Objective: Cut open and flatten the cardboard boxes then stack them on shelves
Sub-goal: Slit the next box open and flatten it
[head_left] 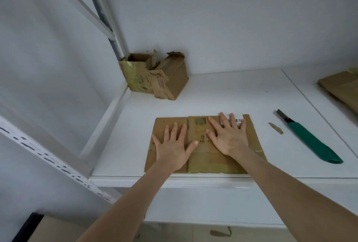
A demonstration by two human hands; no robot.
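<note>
A flattened brown cardboard box point(201, 161) lies on the white shelf point(213, 98) near its front edge. My left hand point(173, 147) presses flat on its left half, fingers spread. My right hand point(228, 137) lies flat on its right half, fingers spread over a barcode label. Neither hand holds anything. A green-handled utility knife point(310, 139) rests on the shelf to the right of the box, blade pointing away. At the back left corner stands a torn, upright cardboard box point(155, 76), still in box shape.
A small cardboard scrap point(275, 128) lies between the flat box and the knife. More flattened cardboard point(342, 88) sits at the far right of the shelf. A perforated shelf upright point(48, 158) runs along the left. White walls close the back and left.
</note>
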